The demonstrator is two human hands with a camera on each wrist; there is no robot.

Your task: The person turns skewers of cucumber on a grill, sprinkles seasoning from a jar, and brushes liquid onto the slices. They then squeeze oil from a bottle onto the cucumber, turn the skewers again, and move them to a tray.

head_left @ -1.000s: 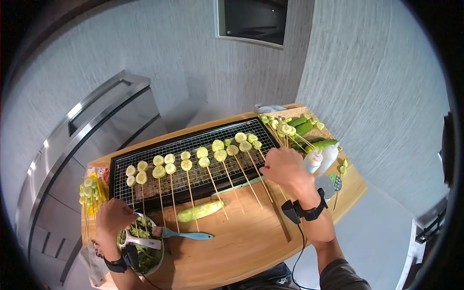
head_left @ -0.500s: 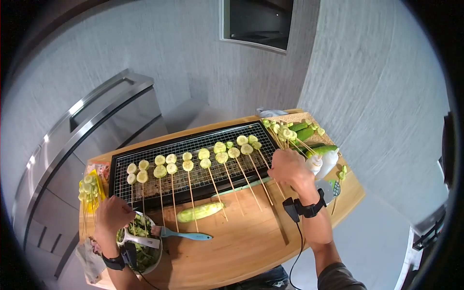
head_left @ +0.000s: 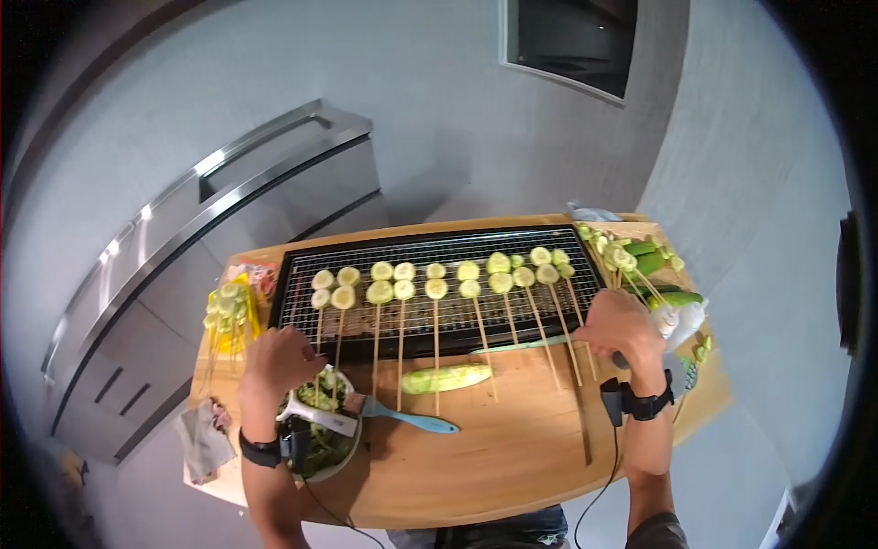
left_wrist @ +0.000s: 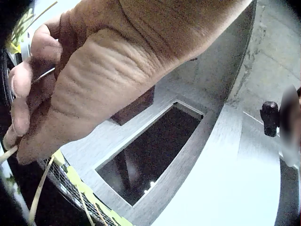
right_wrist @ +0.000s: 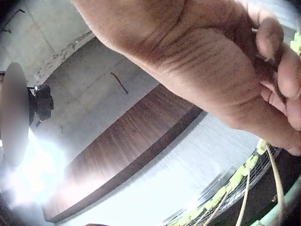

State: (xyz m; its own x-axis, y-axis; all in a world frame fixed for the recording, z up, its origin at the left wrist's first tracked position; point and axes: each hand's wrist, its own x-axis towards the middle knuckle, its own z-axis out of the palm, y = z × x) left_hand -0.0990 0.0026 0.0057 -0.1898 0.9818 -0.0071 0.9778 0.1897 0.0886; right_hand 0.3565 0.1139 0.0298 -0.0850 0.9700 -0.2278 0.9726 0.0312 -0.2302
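Rows of zucchini-slice skewers (head_left: 437, 288) lie over a black wire-mesh grill (head_left: 540, 231), their sticks pointing toward the person. At the left end, the left hand (head_left: 274, 366) pinches the stick of an end skewer (head_left: 321, 298); the wrist view shows a thin stick (left_wrist: 10, 153) at its fingertips. At the other end, the right hand (head_left: 626, 325) has curled fingers at the stick of the rightmost skewer (head_left: 567, 272), its fingertips partly cut off in the wrist view. A partly peeled zucchini (head_left: 448, 379) lies in front of the grill.
A bowl (head_left: 355, 448) of peelings sits under the left hand, with a white peeler (head_left: 320, 416) and a blue basting brush (head_left: 421, 421) across it. More skewers (head_left: 229, 306) stand at left. Squeeze bottles (head_left: 692, 322) and whole zucchini (head_left: 651, 263) are at right.
The head view has turned left, so the table and both hands sit farther right in it. Both hands stay at their ends of the grill, and the skewers keep their row.
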